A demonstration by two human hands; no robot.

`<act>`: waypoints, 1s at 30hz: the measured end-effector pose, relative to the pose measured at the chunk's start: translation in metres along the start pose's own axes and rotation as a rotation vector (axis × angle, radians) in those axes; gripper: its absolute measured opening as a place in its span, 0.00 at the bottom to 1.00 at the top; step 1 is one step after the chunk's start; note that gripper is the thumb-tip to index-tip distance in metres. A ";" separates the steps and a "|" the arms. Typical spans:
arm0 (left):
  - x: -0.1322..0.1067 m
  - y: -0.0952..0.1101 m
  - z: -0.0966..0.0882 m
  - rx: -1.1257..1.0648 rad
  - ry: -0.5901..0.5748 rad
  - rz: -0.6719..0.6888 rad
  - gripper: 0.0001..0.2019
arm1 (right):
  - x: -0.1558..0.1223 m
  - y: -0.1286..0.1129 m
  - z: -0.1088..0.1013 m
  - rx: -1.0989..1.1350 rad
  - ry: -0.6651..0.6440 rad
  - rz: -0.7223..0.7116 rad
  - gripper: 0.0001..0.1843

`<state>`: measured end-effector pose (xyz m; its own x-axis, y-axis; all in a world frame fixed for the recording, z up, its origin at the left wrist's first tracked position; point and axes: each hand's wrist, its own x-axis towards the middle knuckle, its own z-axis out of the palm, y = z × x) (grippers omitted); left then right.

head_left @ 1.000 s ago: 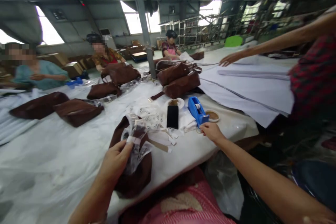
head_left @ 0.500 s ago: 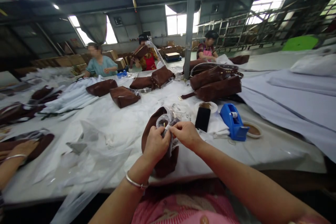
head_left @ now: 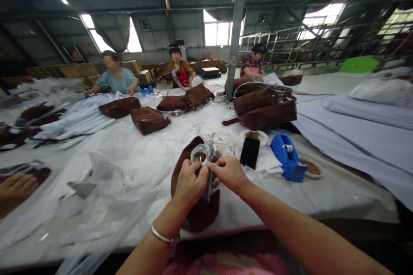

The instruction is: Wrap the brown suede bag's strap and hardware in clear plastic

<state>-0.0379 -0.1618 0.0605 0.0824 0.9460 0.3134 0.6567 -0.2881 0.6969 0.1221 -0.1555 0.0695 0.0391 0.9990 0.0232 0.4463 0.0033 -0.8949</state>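
In front of me on the table a brown leather bag (head_left: 202, 212) stands on its side, with clear plastic wrap (head_left: 197, 153) bunched about its strap and hardware. My left hand (head_left: 190, 182) pinches this wrap with thumb and fingers. Close beside it, my right hand (head_left: 229, 172) is also closed on the wrap, its fingertips almost touching the left ones. A small white piece shows between the fingertips; what it is I cannot make out. The hands cover part of the bag.
To the right are a black phone (head_left: 250, 151), a blue tape dispenser (head_left: 288, 157) and a tape roll (head_left: 311, 167). Brown bags (head_left: 267, 114) lie farther back. Loose plastic sheets (head_left: 106, 184) spread left, near a co-worker's hand (head_left: 17, 191). Several people work across the table.
My view has shifted slightly. Both hands stay pinched at the wrap, with only small finger movement. The co-worker's hand at the left sits closer to the frame's edge.
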 end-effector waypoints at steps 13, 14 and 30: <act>0.013 -0.017 0.004 0.025 0.043 -0.015 0.17 | 0.013 0.005 0.020 0.382 -0.101 0.294 0.18; 0.013 -0.019 0.003 0.045 0.052 0.003 0.17 | 0.015 0.006 0.024 0.399 -0.115 0.307 0.17; 0.040 -0.049 -0.034 -1.075 -0.541 -1.117 0.29 | 0.053 -0.018 0.021 0.586 -0.443 0.096 0.13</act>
<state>-0.0928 -0.1148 0.0607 0.3422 0.6157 -0.7098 -0.2047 0.7861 0.5831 0.0972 -0.1019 0.0776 -0.3655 0.9205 -0.1384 -0.0963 -0.1853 -0.9780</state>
